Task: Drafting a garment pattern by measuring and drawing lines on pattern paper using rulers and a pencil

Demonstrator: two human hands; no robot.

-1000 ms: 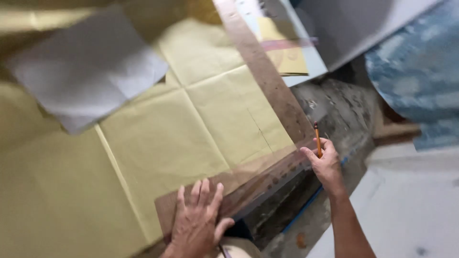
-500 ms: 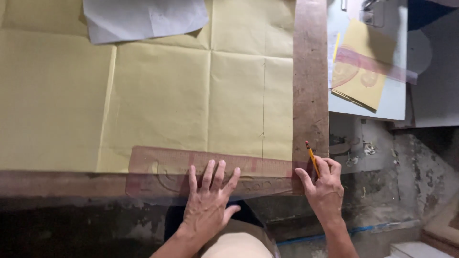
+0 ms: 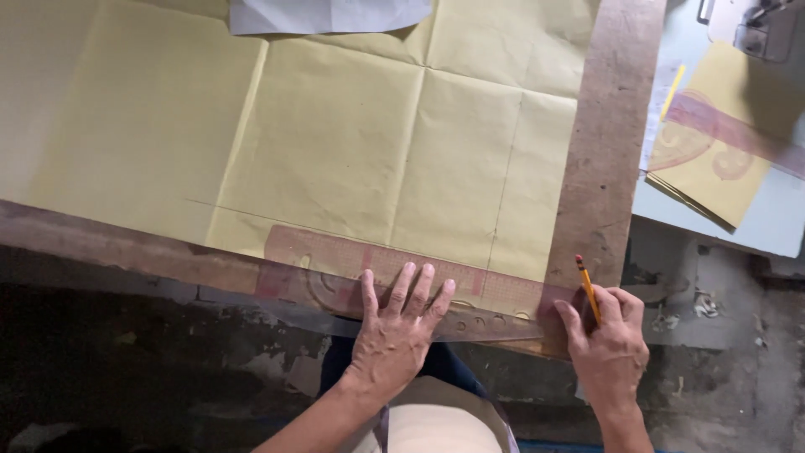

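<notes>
A large creased sheet of yellow paper lies on a worn wooden table. A long clear pink-tinted ruler rests along the paper's near edge. My left hand presses flat on the ruler, fingers spread. At the ruler's right end, my right hand grips a yellow pencil with its eraser end pointing up. A faint pencil line runs down the paper near its right side.
A white sheet lies on the paper at the far edge. To the right stands a pale blue surface carrying folded yellow paper and a clear pink curved ruler. Rough dark floor shows below the table's edge.
The view swung from tilted to square over the table. My left hand stayed pressed on the ruler; my right hand stayed at the ruler's right end with the pencil.
</notes>
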